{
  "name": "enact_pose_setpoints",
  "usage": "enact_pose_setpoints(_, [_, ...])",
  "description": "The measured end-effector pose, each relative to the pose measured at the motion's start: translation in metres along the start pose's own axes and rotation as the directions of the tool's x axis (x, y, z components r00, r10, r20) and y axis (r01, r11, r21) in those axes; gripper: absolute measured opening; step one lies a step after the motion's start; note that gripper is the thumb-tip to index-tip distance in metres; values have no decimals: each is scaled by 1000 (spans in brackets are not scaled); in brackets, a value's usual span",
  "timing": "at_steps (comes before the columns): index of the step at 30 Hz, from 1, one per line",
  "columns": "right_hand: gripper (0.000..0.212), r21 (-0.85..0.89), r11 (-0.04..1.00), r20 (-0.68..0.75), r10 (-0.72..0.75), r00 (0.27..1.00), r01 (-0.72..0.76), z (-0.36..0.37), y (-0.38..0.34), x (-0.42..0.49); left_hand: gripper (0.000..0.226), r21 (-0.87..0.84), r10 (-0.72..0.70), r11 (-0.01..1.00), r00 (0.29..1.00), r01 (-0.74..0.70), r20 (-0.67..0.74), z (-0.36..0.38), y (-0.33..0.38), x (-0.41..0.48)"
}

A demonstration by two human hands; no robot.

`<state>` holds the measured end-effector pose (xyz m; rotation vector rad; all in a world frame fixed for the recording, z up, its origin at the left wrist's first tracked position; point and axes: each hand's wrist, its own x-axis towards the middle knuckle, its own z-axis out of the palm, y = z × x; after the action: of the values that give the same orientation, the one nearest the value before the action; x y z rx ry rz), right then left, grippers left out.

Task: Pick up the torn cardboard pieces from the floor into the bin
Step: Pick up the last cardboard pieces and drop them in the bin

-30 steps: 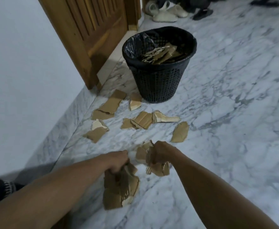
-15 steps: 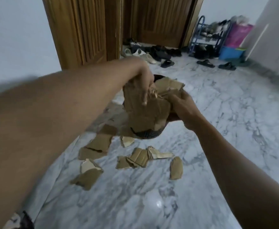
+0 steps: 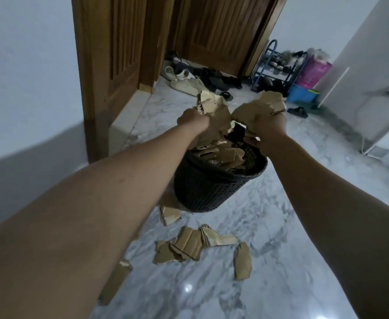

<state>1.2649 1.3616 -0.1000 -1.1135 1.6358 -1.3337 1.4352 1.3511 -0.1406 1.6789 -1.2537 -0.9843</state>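
— Where are my hands now?

— I have both out over the black bin [image 3: 214, 187]. My left hand [image 3: 192, 119] is clenched on a wad of torn cardboard [image 3: 214, 111] that sticks up past the knuckles and hangs down toward the bin's mouth. My right hand [image 3: 268, 128] is closed on a second crumpled bundle [image 3: 260, 105], just beside the first; the two bundles nearly touch above the rim.

— And the rest of the pieces?

— Directly under both hands, the bin already holds a heap of scraps [image 3: 221, 155]. Below my forearms, nearer to me, loose pieces [image 3: 189, 245] lie on the marble floor [image 3: 281, 226]: a cluster between the arms, a single one [image 3: 243, 261] toward the right arm, and one [image 3: 169, 215] against the bin's base.

— Anything I can't make out?

— My left forearm covers the pieces along the wall side; only an edge of one [image 3: 117, 277] shows beneath it. My fingers are buried in cardboard, so I can't count what each hand carries. The far rim of the bin is hidden behind the bundles.

— What has changed since half a second ago?

— Then my hands pressed one mass together in front of the bin; now they have parted, each with its own bundle, and the bin's contents show.
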Motion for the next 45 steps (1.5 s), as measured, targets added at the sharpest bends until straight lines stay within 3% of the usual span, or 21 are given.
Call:
enact_pose_setpoints(2, [13,10,1000,-22,19,1000,-19,0,10,1,57,-14,-42,999,999,42,12,10,0,3])
enact_pose_setpoints(6, [14,-26,999,-28,23,999,-24,-3,26,11,43,-40,-99,994,993,102,67,23,-1,5])
enact_pose_setpoints(9, [17,-304,953,75,47,996,-22,-4,36,14,44,8,-80,997,989,80,122,25,-7,8])
enact_pose_setpoints(12, [39,-560,827,46,-20,999,42,-11,37,9,27,144,-2,989,998,-7,65,17,-8,0])
enact_pose_setpoints(14, [40,-649,756,27,-89,996,85,-22,37,8,20,278,73,956,994,-91,75,18,-8,-6])
enact_pose_setpoints(17, [33,-637,762,69,-89,994,112,-34,41,5,18,422,141,872,953,-247,267,16,-11,-20])
enact_pose_setpoints(20, [30,-615,777,144,-56,988,134,-40,51,3,28,568,51,757,897,-322,439,3,-18,-28])
enact_pose_setpoints(23, [25,-626,746,223,-109,969,228,-42,62,-1,47,724,-109,606,867,-331,487,-6,-24,-43])
enact_pose_setpoints(25, [21,-629,727,263,-135,955,276,-47,70,-4,43,793,-133,477,862,-377,490,-3,-25,-56])
enact_pose_setpoints(28, [24,-535,802,180,-198,964,265,-65,85,0,41,828,-43,380,886,-413,462,13,-27,-74])
enact_pose_setpoints(31, [22,-453,855,-42,-304,952,253,-85,113,0,45,836,89,399,923,-377,374,31,-50,-88])
enact_pose_setpoints(34, [33,-412,910,-138,-100,985,35,-101,176,-12,66,782,266,542,945,-308,188,52,-94,-107])
enact_pose_setpoints(37, [33,-686,726,109,164,981,-45,-113,250,-38,71,704,173,689,982,-172,70,70,-143,-128])
enact_pose_setpoints(39, [48,-822,569,235,367,900,-17,-118,289,-60,71,770,30,624,989,-133,146,77,-176,-141])
enact_pose_setpoints(41, [62,-868,495,286,442,850,34,-116,315,-76,63,837,-84,524,968,-158,235,73,-207,-149])
enact_pose_setpoints(45, [53,-892,451,238,468,851,1,-100,337,-97,55,862,-252,503,964,61,79,40,-256,-164])
